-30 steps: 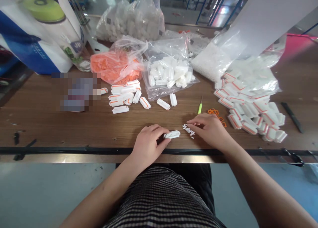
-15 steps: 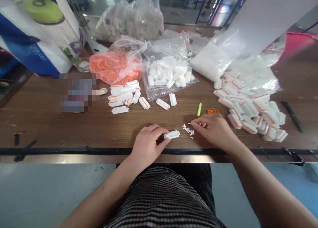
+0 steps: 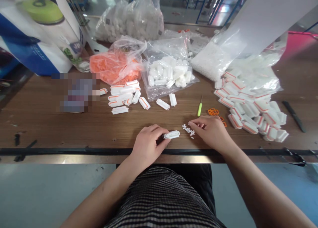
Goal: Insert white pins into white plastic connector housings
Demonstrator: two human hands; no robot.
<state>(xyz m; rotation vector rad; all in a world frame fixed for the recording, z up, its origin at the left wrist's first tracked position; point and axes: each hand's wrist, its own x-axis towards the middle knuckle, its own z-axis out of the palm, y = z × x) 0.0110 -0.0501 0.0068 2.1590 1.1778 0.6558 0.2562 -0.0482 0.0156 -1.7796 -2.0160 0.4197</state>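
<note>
My left hand grips one end of a white connector housing between thumb and fingers, just above the table's near edge. Rows of small holes show on the housing's upper face. My right hand is closed in a pinch at the edge of a little heap of tiny white plugs. What sits between its fingertips is too small to make out. Beyond that hand lie a green-handled pick and several orange frames, partly covered by the hand.
White housings, some with orange strips, lie at left; a larger pile is at right. Behind are a bag of orange parts, a bag of white housings and a bottle. A black strip lies far right.
My right hand has shifted slightly left over the tiny plugs, uncovering more of the orange frames. My left hand and its housing have stayed put.
</note>
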